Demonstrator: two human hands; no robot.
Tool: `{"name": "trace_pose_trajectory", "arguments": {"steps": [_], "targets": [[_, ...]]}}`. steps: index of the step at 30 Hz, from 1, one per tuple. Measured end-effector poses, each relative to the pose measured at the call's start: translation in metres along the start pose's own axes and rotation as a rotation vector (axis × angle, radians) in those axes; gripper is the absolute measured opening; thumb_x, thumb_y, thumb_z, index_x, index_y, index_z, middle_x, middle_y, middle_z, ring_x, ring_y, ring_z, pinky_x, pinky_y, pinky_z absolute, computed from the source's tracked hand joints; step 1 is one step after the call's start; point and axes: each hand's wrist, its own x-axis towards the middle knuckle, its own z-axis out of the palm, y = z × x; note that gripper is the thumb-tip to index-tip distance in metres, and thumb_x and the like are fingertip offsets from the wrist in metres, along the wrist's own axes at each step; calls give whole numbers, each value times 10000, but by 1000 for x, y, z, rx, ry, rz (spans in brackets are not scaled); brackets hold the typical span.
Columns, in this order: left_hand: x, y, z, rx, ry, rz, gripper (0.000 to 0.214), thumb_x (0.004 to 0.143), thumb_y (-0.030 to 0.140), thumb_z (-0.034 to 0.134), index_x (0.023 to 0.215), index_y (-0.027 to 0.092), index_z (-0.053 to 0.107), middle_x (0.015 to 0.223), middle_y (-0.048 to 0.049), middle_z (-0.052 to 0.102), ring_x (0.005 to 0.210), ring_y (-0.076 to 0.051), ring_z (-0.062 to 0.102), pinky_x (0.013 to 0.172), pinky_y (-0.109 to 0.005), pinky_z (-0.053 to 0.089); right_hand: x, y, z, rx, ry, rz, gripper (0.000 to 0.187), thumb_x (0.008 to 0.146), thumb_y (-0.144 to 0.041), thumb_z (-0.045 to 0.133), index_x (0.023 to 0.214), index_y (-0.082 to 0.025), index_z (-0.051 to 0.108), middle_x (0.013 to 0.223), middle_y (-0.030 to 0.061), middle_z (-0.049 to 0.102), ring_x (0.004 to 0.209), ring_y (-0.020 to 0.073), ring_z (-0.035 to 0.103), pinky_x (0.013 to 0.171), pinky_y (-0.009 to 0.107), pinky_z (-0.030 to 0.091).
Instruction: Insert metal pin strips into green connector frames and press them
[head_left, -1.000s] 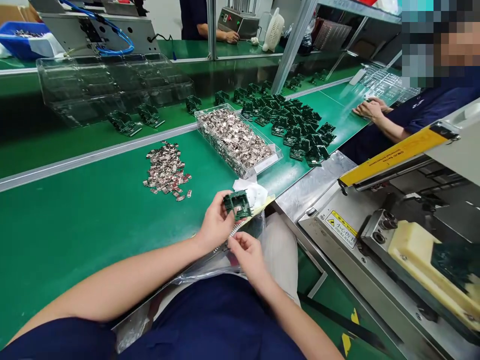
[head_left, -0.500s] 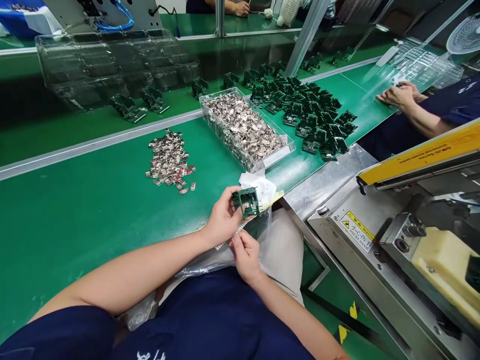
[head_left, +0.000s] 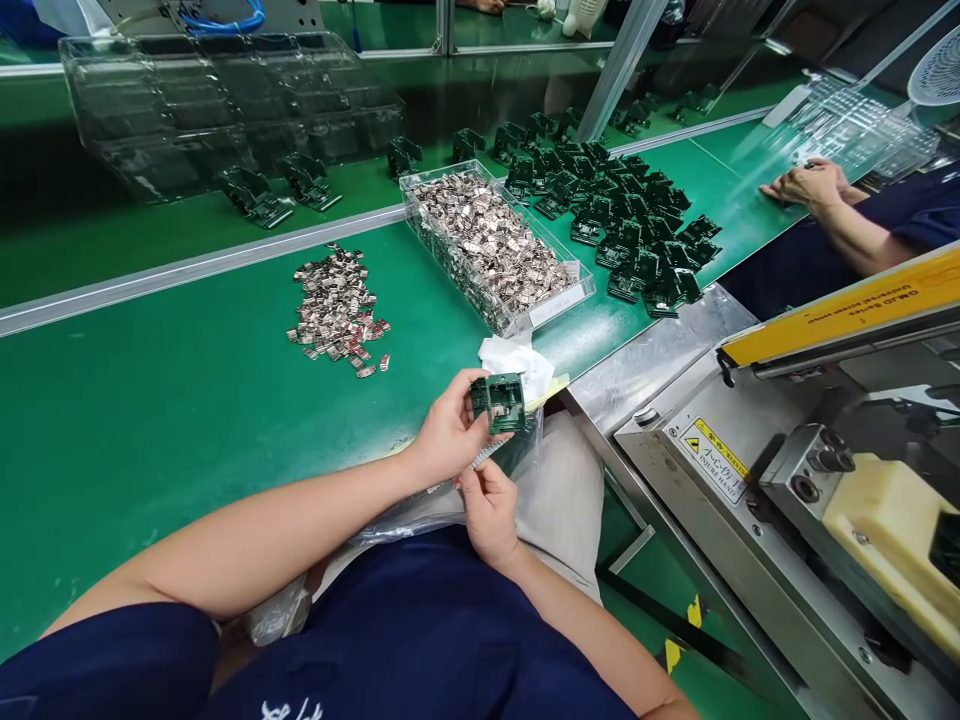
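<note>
My left hand (head_left: 448,432) holds a small green circuit board (head_left: 499,402) above the near edge of the green table (head_left: 150,400). Just below it, my right hand (head_left: 487,505) has its fingers pinched together near a clear plastic bag (head_left: 420,515) on my lap; I cannot tell what it pinches. A white cloth (head_left: 517,355) lies on the table right behind the board. Left of it sits a loose heap of small metal parts (head_left: 336,310).
A clear tray of metal parts (head_left: 495,248) stands beyond the cloth, with several green boards (head_left: 626,225) heaped to its right. Clear plastic trays (head_left: 217,110) rest on the dark belt. A co-worker's hands (head_left: 806,185) lie at the far right. A metal machine (head_left: 810,470) stands beside me.
The view has tilted down a little. My left hand has kept the green board and turned it slightly; my right hand stays close beneath it.
</note>
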Motion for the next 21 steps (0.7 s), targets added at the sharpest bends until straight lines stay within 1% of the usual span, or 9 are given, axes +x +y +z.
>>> {"name": "trace_pose_trajectory", "arguments": {"steps": [2,6,10,12,14,16,18,19,21], "targets": [[0,0,-1,69,8,20,452,794,355,716,1130,201,457,898,-24,615,732,-142,658,568,-205,556,1,0,1,-21,12,-7,364,959,-448,456,728,-185,554,649,8,549,589,137,502,572,258,427],[1,-1,-2,151,25,54,416,801,265,693,1149,197,475,867,-28,624,746,-154,668,514,-173,506,5,0,-3,-101,-1,-72,394,959,-449,421,671,-199,520,641,11,513,599,148,483,584,277,415],[3,-4,-2,133,35,64,393,818,280,668,1154,206,478,881,-27,619,743,-153,670,530,-184,521,11,1,-9,-192,-72,-139,382,934,-433,417,645,-211,530,648,26,522,616,168,490,622,304,424],[4,-5,-2,131,37,70,368,832,287,650,1150,212,479,885,-24,612,742,-148,662,561,-200,541,14,3,-12,-236,-118,-146,361,922,-411,426,650,-214,558,648,31,546,617,173,509,627,305,430],[6,-5,-3,144,40,84,351,842,287,637,1148,215,482,885,-20,608,736,-142,649,600,-222,557,18,5,-16,-284,-167,-134,329,901,-366,463,635,-213,583,625,27,570,589,168,522,598,291,426],[7,-6,-3,167,58,107,360,840,293,643,1156,214,489,877,-20,610,724,-140,632,610,-232,555,21,5,-24,-334,-209,-111,297,859,-309,539,584,-213,596,564,12,582,523,156,519,540,273,404],[7,-5,-4,195,81,131,385,832,307,659,1168,209,499,858,-22,611,707,-142,613,597,-233,542,24,-2,-37,-379,-216,-89,274,817,-271,610,549,-215,619,515,0,595,467,151,518,487,262,378],[6,-5,-5,210,85,144,392,830,313,663,1173,207,505,847,-23,610,699,-143,604,594,-236,537,26,-8,-45,-396,-204,-82,254,808,-265,635,558,-216,641,517,0,613,463,154,532,478,261,379],[4,-4,-6,244,67,172,389,837,323,657,1180,204,515,820,-22,602,678,-143,584,596,-246,530,30,-27,-61,-420,-144,-75,186,825,-275,651,657,-218,703,608,15,676,530,172,595,513,267,427]]}}
